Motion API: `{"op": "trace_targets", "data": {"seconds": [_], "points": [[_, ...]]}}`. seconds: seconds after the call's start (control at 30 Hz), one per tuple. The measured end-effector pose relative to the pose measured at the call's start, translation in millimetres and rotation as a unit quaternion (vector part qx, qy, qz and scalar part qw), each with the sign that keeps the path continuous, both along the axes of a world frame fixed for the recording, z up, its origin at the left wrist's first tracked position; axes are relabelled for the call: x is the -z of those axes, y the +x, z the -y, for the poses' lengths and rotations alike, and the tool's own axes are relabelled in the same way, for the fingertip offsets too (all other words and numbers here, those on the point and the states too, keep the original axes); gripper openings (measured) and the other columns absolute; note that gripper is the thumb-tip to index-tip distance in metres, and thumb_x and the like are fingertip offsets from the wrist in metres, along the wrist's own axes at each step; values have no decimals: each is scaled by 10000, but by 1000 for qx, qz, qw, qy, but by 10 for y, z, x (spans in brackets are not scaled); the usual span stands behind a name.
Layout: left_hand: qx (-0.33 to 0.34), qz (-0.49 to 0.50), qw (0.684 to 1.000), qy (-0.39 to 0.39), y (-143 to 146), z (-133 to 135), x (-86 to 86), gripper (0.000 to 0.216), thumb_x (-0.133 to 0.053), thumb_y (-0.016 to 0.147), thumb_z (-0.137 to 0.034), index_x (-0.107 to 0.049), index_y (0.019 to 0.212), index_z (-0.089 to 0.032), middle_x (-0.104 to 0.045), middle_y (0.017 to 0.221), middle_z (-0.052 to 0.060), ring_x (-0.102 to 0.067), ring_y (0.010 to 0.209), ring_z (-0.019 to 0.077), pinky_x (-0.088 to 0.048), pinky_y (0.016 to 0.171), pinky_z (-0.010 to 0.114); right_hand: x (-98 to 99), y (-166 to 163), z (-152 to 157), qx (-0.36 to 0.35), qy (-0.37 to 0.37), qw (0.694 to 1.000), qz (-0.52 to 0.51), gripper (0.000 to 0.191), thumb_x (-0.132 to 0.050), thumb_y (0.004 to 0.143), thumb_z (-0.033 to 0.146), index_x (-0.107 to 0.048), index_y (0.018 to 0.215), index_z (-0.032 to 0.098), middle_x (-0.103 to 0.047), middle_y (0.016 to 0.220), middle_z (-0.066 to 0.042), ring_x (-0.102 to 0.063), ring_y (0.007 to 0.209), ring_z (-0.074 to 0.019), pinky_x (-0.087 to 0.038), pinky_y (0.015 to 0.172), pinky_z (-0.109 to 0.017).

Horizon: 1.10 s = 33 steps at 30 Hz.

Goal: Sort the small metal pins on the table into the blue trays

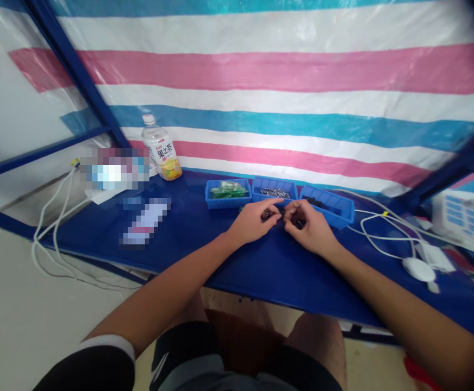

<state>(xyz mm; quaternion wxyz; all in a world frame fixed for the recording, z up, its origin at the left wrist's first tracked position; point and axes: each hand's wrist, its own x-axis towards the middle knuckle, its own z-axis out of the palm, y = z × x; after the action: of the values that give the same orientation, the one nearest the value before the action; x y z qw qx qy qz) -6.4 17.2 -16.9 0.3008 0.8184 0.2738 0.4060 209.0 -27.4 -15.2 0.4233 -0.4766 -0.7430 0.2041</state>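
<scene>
My left hand (pixel 253 221) and my right hand (pixel 312 228) meet fingertip to fingertip over the blue desk, just in front of the blue bins. Thumb and fingers are pinched on both, around something small and dark that is too tiny and too covered to name. Behind my left hand, the middle bin (pixel 274 182) holds many small silvery metal pieces. The right bin (pixel 345 209), just behind my right hand, contains small black pieces. At the left, another bin (pixel 226 204) has green and clear plastic pieces in it.
A drink bottle (pixel 161 149) stands at the back left. Blurred-out items (pixel 145 221) lie left of the bins. White cables (pixel 384 237), a round white device (pixel 418 269) and a white box (pixel 463 220) are on the right. A striped sheet (pixel 261 70) hangs behind.
</scene>
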Motion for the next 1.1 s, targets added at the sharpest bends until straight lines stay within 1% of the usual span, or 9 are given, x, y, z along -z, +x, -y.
{"op": "trace_targets", "data": {"seconds": [0.1,0.2,0.37,0.53,0.63,0.73,0.9,1.0,1.1], "points": [[-13,-9,1000,-21,-2,20,-8,445,-642,988,-246,-642,1430,-203,-826,991,36,-724,758,146,-578,800,274,-15,18,-5,4,3,1000,-16,372,-656,882,200,-569,1238,258,-680,882,-1,-669,737,-188,-561,702,-331],[-16,-18,999,-28,-7,25,-7,413,-628,1001,-263,-669,1407,-198,-835,984,41,-730,720,145,-584,768,273,-41,30,6,25,16,1000,6,310,-653,893,209,-641,1200,248,-696,879,-8,-648,701,-177,-541,662,-320],[-13,-45,999,5,-21,8,0,328,-617,1004,-250,-771,1291,-204,-839,1097,59,-774,834,174,-606,832,296,-81,24,33,49,33,998,34,102,-694,929,290,-709,1010,230,-718,851,-23,-624,624,-158,-506,582,-303],[-12,-28,999,33,-11,-13,15,307,-612,1004,-228,-804,1242,-203,-830,1159,67,-793,951,198,-622,887,321,-83,30,16,22,57,997,47,112,-700,962,352,-717,983,243,-743,912,-51,-657,691,-188,-534,633,-338],[-6,-7,999,47,-2,-24,21,295,-615,997,-204,-814,1215,-199,-828,1161,72,-794,982,203,-629,890,326,-59,36,-2,-6,48,997,54,120,-687,970,363,-724,988,250,-753,966,-68,-666,732,-205,-543,652,-357],[-16,6,999,43,-4,-29,12,283,-637,981,-191,-816,1201,-201,-827,1163,71,-797,970,198,-640,887,327,-21,46,-12,-9,24,999,44,143,-683,975,380,-736,1010,251,-769,997,-68,-687,763,-211,-560,677,-365],[-28,36,999,-10,-5,-21,2,220,-674,942,-155,-793,1127,-170,-823,1124,89,-805,956,199,-662,911,339,18,55,-4,17,-20,1000,8,187,-702,975,413,-767,1051,254,-796,986,-50,-724,766,-210,-577,703,-364],[-16,73,995,-59,4,-24,38,145,-680,934,-133,-699,1075,-160,-815,1049,85,-811,951,192,-663,896,330,-1,45,6,32,-18,999,3,204,-710,971,425,-766,1043,243,-788,949,-50,-697,678,-188,-560,633,-342],[-7,112,989,-97,9,-40,87,225,-712,911,-118,-582,1085,-175,-801,1057,87,-814,949,191,-662,855,313,-23,35,7,36,-2,999,7,227,-705,975,442,-754,1047,233,-777,932,-57,-688,668,-188,-553,605,-337]]}}
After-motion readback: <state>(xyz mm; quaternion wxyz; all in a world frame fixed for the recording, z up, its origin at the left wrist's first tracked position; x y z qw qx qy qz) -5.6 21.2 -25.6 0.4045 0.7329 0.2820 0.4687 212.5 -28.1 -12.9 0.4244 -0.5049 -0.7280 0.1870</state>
